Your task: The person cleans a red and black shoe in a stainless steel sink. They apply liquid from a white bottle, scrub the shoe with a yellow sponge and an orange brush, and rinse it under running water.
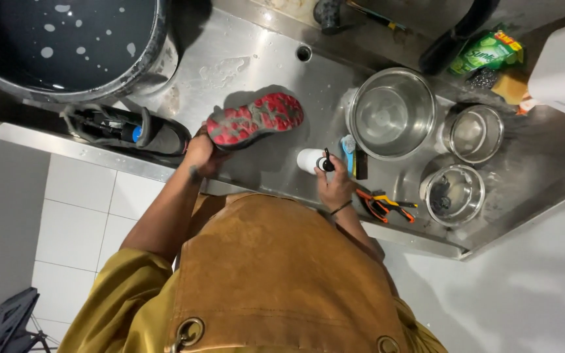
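My left hand [199,153] grips the heel of a shoe [256,117] turned sole up, its red and grey tread facing me above the steel counter [250,59]. My right hand [335,185] holds a small white bottle with a black cap [314,160], lying on its side on the counter. The second shoe, dark with a blue lining [129,129], lies on its side at the counter's front left edge, just left of my left hand.
A large dark basin of soapy water [67,42] fills the top left. Three steel bowls [392,112] [473,133] [454,194] stand to the right. A blue brush [350,153] and orange-handled pliers [387,206] lie near my right hand. Sponges and a green packet [488,55] sit at the back.
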